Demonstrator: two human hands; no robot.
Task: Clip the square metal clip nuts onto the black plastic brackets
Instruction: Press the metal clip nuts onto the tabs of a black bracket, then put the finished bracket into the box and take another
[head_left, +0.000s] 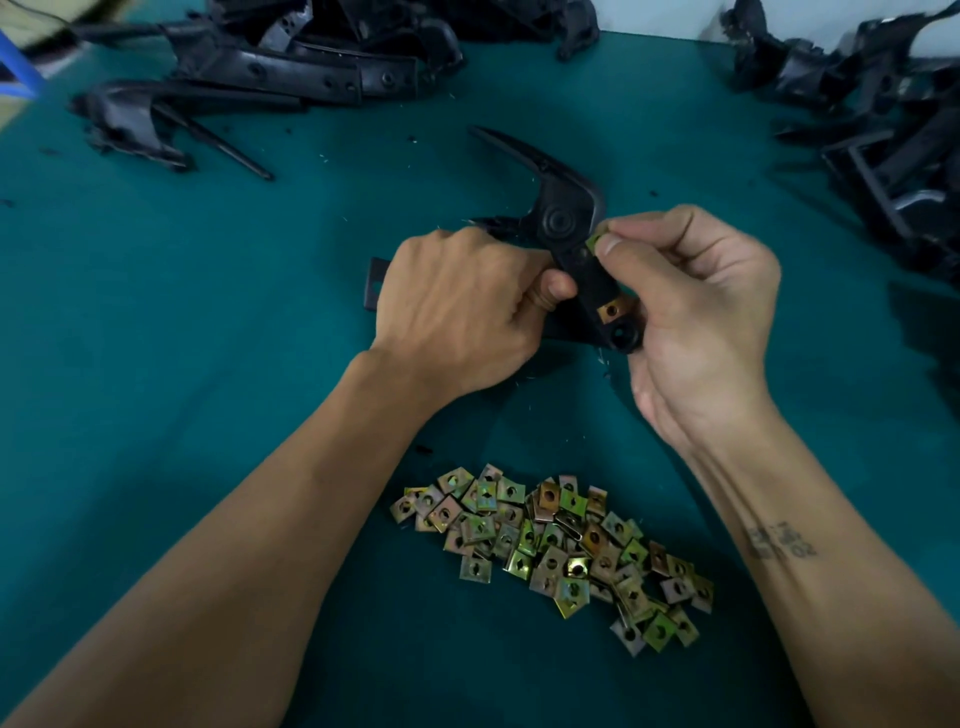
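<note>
Centrally, above the teal surface (156, 312): black plastic bracket (563, 218) gripped in left hand (457, 306), one clip nut (611, 310) already fitted. Right hand (696, 312) fingers (615, 244) pinch another clip nut (594, 240) at the bracket's edge. Loose clip nuts (550, 545) heaped near; spare brackets (249, 78) piled far.

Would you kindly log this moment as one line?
left hand: grips black plastic bracket | right hand: pinches square metal clip nut at bracket edge

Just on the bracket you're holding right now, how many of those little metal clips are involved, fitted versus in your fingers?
Clip nut fitted on the black plastic bracket: 1
Clip nut pinched in the right hand: 1
Total: 2
</note>
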